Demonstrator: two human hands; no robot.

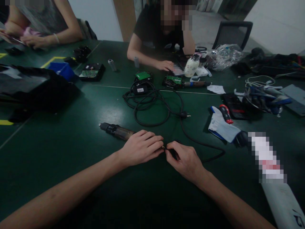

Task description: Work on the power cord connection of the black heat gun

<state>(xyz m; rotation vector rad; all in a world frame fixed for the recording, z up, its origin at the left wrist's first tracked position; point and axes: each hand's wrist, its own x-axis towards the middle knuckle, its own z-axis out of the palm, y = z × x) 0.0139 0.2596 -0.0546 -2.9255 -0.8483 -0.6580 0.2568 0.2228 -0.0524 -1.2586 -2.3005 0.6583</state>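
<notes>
On the green table lies a dark electric screwdriver (119, 131), its tip pointing left. My left hand (140, 147) is closed over its rear part, palm down. Close beside it, my right hand (184, 158) pinches the end of a black cable at the screwdriver's tail. A small brass-coloured bit shows between the two hands; whether the connector is seated cannot be seen. The cable runs right, loops back and joins a coil (152, 122) beyond my hands. In that coil are a black adapter box (140, 90) and a mains plug (184, 115).
Right of my hands lie a white-blue glove (221, 127), a red-black screwdriver handle (226, 114) and a long white package (283, 203). A black bag (30, 89) sits left. Across the table are green circuit boards (143, 75), a bottle (192, 66) and two people.
</notes>
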